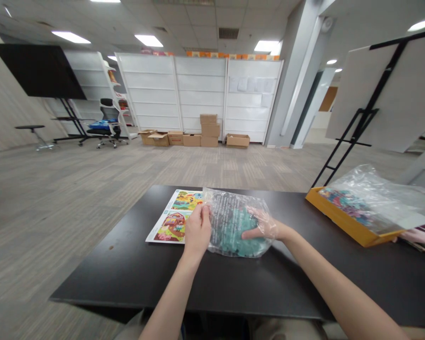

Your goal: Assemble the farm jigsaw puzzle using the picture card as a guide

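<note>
A clear plastic bag [219,226] with printed lettering lies above the black table [134,278], holding a heap of teal pieces [239,243] that look like jigsaw puzzle pieces. My left hand [199,229] pinches the bag's left edge between thumb and fingers. My right hand [264,225] is inside the bag from the right, seen through the plastic, its thumb and fingers curved around the teal pieces. Partly behind my left hand is a printed picture sheet [173,222] with colourful farm and animal scenes.
A yellow box [363,240] at the right holds multicoloured pieces under clear plastic bags [375,189]. Papers [423,241] lie beside it. Past the table stand an easel-like board [371,89], cardboard boxes [208,130], a chair [108,123] and a dark screen [38,71].
</note>
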Tool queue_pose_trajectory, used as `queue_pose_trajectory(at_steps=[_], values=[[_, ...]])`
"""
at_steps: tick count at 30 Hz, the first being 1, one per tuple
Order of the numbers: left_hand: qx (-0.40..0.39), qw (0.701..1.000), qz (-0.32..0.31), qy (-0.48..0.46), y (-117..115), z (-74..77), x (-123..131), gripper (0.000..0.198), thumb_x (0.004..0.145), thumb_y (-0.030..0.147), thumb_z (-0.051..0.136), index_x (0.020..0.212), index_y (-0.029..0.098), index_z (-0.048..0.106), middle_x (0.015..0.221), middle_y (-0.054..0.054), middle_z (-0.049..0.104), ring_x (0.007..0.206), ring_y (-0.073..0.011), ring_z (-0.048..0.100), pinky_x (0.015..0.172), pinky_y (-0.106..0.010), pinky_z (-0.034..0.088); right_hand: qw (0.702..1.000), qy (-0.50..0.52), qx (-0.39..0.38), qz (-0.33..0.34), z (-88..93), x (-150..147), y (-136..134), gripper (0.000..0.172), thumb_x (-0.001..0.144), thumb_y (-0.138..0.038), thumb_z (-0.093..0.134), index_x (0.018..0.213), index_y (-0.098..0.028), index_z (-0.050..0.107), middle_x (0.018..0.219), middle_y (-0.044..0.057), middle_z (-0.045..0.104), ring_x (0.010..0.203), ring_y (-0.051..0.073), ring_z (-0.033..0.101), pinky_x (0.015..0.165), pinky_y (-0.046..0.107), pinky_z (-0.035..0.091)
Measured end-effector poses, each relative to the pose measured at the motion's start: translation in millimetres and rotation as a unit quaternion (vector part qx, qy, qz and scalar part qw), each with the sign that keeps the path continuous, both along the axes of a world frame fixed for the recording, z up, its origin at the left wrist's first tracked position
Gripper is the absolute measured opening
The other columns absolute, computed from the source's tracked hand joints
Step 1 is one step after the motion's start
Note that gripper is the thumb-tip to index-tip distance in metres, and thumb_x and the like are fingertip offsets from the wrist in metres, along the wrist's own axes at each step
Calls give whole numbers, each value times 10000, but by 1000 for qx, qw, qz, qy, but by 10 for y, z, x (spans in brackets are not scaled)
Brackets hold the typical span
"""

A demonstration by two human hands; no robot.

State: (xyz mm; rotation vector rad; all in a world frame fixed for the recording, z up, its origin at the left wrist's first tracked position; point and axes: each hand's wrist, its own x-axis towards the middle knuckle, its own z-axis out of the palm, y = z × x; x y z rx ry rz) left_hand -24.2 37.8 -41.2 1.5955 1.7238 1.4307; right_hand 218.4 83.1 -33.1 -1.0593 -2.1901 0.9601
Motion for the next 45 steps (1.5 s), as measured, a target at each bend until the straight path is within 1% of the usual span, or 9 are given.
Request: queue_pose_trajectory(at_steps=[4,12,15,18,21,26,32,35,45], values=[[5,1000,19,7,16,66,-81,324,969,409,380,849,215,610,791,-36,701,759,-205,661,747,-306,478,991,35,-115,59,45,208,99,678,662,-441,881,1255,-194,663,1161,64,738,1083,308,685,956,438,571],[25,995,93,1,30,126,-552,310,922,439,457,932,207,662,750,-21,684,683,-185,652,663,-280,477,983,24,-180,33,62,559,214,702,638,-404,901,1251,-173,650,1142,68,733,1029,260,692,896,368,577],[47,988,135,-60,22,172,-799,309,881,464,517,908,201,677,737,-15,664,649,-164,619,575,-247,461,980,13,-195,26,80,577,206,698,626,-411,905,1236,-180,657,1139,64,734,1028,255,693,899,361,575],[68,962,156,-215,10,227,-904,331,810,512,595,884,196,662,750,6,632,641,-133,592,529,-208,456,980,-5,-197,31,96,558,203,673,623,-428,902,1202,-176,667,1102,53,740,992,247,695,875,344,576],[60,927,143,-342,-2,268,-832,367,728,523,673,882,191,650,790,14,627,661,-119,600,526,-194,464,981,-24,-189,32,108,536,200,636,651,-440,884,1187,-172,668,1067,44,743,975,244,691,857,330,570],[35,894,105,-435,10,287,-605,355,704,472,734,895,181,664,796,2,659,632,-113,611,542,-208,475,985,-72,-156,21,79,546,236,635,682,-506,849,1196,-176,673,1116,63,733,1038,278,667,910,364,546],[23,852,77,-517,59,269,-489,243,718,346,765,870,178,678,795,-16,696,656,-121,645,594,-219,498,984,-131,-115,-22,-51,641,365,891,621,-595,856,1362,-176,595,1275,123,656,1189,329,590,1053,435,465],[13,846,59,-530,76,247,-460,232,714,315,774,880,176,688,814,-23,708,668,-123,653,584,-211,486,985,-127,-113,-14,-64,663,385,956,646,-611,838,1442,-187,523,1325,141,621,1251,331,555,1102,461,431],[-10,857,19,-515,92,189,-349,325,701,378,806,923,175,682,833,-29,705,670,-132,646,546,-215,454,988,-87,-124,-18,-5,625,323,861,720,-639,766,1434,-217,534,1401,157,582,1286,348,544,1112,509,435]])
